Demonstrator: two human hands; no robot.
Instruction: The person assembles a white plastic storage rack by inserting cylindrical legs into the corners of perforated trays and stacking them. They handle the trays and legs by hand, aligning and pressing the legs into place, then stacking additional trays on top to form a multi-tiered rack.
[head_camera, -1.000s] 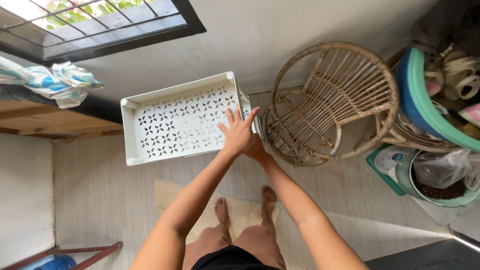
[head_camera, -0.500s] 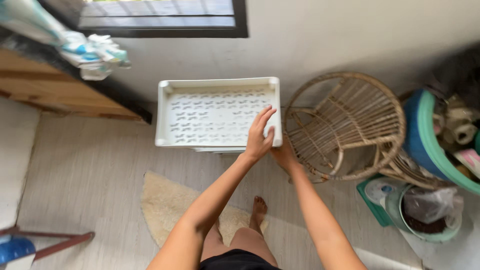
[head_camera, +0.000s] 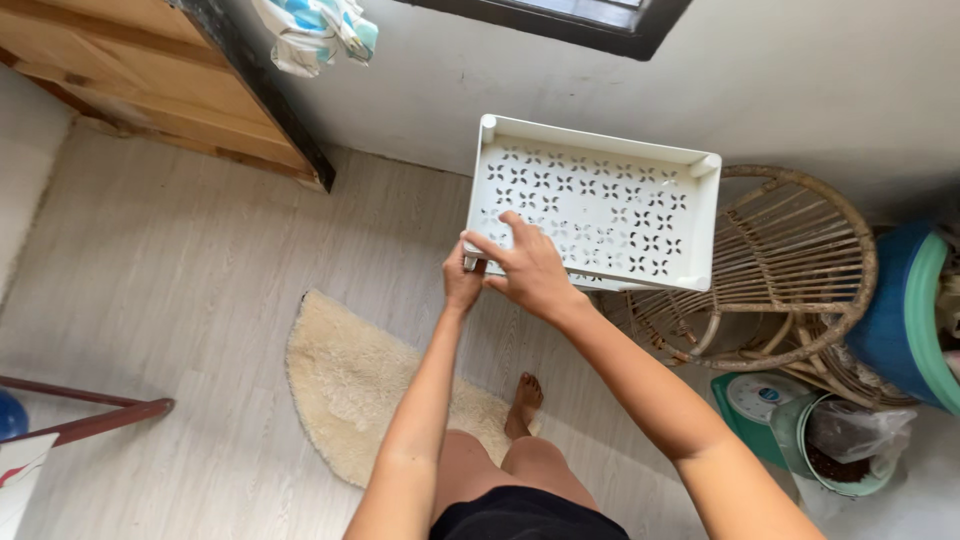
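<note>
A white plastic tray (head_camera: 640, 165) with flower-shaped cut-outs in its floor stands raised in front of the wall. My left hand (head_camera: 462, 283) is closed around the tray's near left corner, at the leg under it. My right hand (head_camera: 528, 268) lies flat on the tray's floor just inside that same corner, fingers spread and pointing left. Both arms reach up from the bottom of the view. My bare feet (head_camera: 522, 400) stand on the floor below.
A round rattan chair (head_camera: 790, 270) stands right of the tray. A blue and green tub (head_camera: 905, 325), a green basin (head_camera: 835, 445) holding a plastic bag and a small scale lie at the right. A cream rug (head_camera: 350, 385) is underfoot. Wooden furniture (head_camera: 170, 80) stands at the upper left.
Both hands have gone from the tray's near right corner to its near left corner. The view has swung left, so the tray and chair now sit further right.
</note>
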